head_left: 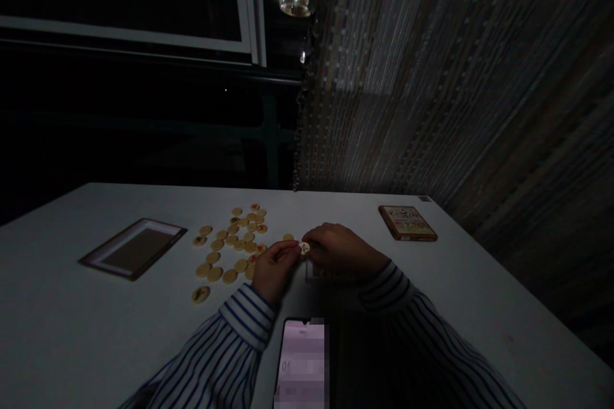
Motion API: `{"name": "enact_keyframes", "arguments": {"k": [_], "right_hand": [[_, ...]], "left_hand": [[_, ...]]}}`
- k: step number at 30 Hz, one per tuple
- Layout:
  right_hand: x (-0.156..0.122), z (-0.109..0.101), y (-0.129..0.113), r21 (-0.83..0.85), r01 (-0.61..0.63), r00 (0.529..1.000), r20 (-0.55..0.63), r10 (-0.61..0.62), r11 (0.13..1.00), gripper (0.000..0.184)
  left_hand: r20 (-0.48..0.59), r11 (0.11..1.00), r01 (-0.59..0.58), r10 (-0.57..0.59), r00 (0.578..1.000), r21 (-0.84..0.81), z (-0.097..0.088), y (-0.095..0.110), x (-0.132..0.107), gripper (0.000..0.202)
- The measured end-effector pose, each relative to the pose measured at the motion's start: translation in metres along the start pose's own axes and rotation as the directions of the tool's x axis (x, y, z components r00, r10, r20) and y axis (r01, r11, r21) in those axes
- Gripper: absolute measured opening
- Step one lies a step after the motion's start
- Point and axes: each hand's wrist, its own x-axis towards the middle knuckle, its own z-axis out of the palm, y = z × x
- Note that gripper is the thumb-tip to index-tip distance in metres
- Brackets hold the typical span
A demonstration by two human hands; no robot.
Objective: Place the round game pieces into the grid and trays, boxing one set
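A round Chinese chess piece [304, 247] with a dark character on its pale face is held up between my two hands above the table. The fingertips of my left hand [277, 270] pinch its left side. My right hand [346, 250] is closed at its right side, the fingers partly hidden. Several more wooden chess discs [221, 235] lie scattered to the left of my hands, some face down, some showing red or dark characters. Beneath my right hand is a small clear tray [309, 273], mostly covered; its contents are hard to make out.
An open, shallow box part [133, 248] lies on the white table [158, 339] at the left. At the far right rests a flat printed box [407, 223]. A lit phone [300, 364] sits near me. Behind the table hangs a string curtain [384, 89]. The room is dim.
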Motion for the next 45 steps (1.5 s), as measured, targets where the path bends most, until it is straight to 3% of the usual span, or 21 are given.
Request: {"name": "enact_keyframes", "arguments": {"k": [6, 20, 28, 36, 45], "right_hand": [[0.001, -0.001, -0.002, -0.043, 0.003, 1.000, 0.005, -0.003, 0.999, 0.027], [-0.001, 0.000, 0.002, -0.095, 0.028, 0.999, 0.022, -0.026, 0.995, 0.026], [-0.003, -0.001, 0.005, -0.125, -0.042, 0.997, 0.066, 0.051, 0.991, 0.027], [-0.004, 0.002, 0.011, -0.164, -0.062, 0.988, 0.128, 0.084, 0.984, 0.027], [-0.004, 0.012, 0.009, -0.195, -0.090, 0.973, 0.191, 0.128, 0.977, 0.026]], "left_hand": [[-0.013, 1.000, -0.009, 0.009, 1.000, 0.008, 0.002, 0.004, -0.003, 0.020], [0.062, 0.999, 0.011, -0.008, 0.998, -0.039, 0.001, -0.007, 0.001, 0.031], [0.022, 0.977, -0.093, 0.090, 0.996, 0.191, -0.002, -0.012, 0.003, 0.025], [0.137, 0.872, -0.252, 0.214, 0.967, 0.420, -0.003, -0.023, 0.004, 0.022], [0.182, 0.829, -0.290, 0.230, 0.956, 0.477, -0.005, -0.030, 0.005, 0.022]]}}
